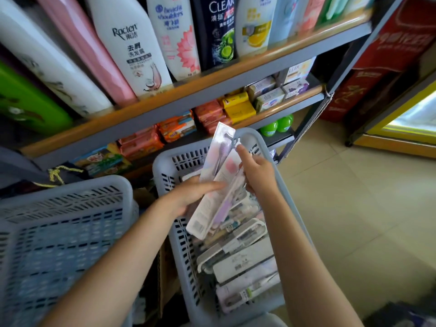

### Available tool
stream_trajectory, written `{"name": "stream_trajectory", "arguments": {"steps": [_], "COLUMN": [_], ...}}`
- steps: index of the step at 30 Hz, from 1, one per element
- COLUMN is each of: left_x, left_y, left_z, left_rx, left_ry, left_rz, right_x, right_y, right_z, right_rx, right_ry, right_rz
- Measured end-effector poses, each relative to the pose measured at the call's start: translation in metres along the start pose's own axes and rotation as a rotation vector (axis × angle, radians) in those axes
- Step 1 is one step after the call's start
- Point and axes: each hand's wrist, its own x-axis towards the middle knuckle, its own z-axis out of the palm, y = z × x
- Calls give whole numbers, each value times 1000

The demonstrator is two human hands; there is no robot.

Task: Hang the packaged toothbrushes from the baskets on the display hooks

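From the head camera, both hands work over a grey-blue slotted plastic basket (165, 166) that sits on the floor before a grey metal shelving unit (188, 95). The left hand (191, 197) supports from below a small fan of flat, clear-fronted toothbrush packs (218, 182), its fingers lying fairly straight across their lower half. The right hand (257, 173) grips the packs' right edge, fingers curled behind and the forefinger raised along the top. The packs are lifted just above the basket, tilted, their hang-tab ends pointing toward the shelves.

Below them the basket holds many more packaged toothbrushes (240, 256) lying in a loose pile. A second grey-blue slotted basket (66, 192) stands to the left; its contents are too blurred to tell. No display hooks show in this view, so nothing can be counted as hung. The task looks early to midway, with most of the stock left to hang.
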Motion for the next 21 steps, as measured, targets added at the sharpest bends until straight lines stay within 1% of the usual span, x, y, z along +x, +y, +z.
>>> {"name": "stream_trajectory", "arguments": {"steps": [1, 2, 4, 6, 8, 10, 11, 13, 15, 16, 18, 21], "left_x": [1, 3, 5, 7, 0, -1, 0, 3, 10, 14, 23, 30], "left_y": [-5, -11, -24, -35, -36, -39, -40, -38, -36, -36, -38, -47], "left_z": [-1, 0, 2, 5, 10, 10, 8, 3, -1, -2, -3, -1], "left_rx": [39, 110, 229, 264, 217, 116, 85, 62, 70, 75, 82, 91], "left_ry": [-26, -17, 38, 106, 179, 245, 270, 291, 285, 283, 277, 252], "left_rz": [11, 15, -14, -37, -44, -63, -75, -85, -108, -116, -148, -210], "right_x": [0, 0, -2, -6, -9, -9, -7, 2, 10, 13, 17, 20], "right_y": [-1, -2, -1, 0, 2, 5, 8, 23, 43, 52, 67, 79], "right_z": [2, 5, 12, 18, 18, 11, 5, -9, -19, -20, -18, -9], "right_rx": [-38, -78, -147, -200, -144, -84, -115, -288, -468, -512, -538, -535], "right_ry": [-7, -17, -38, -79, -99, -72, -42, 12, 27, 15, -31, -87], "right_rz": [19, 42, 71, 73, 83, 87, 73, 57, 100, 133, 182, 203]}}
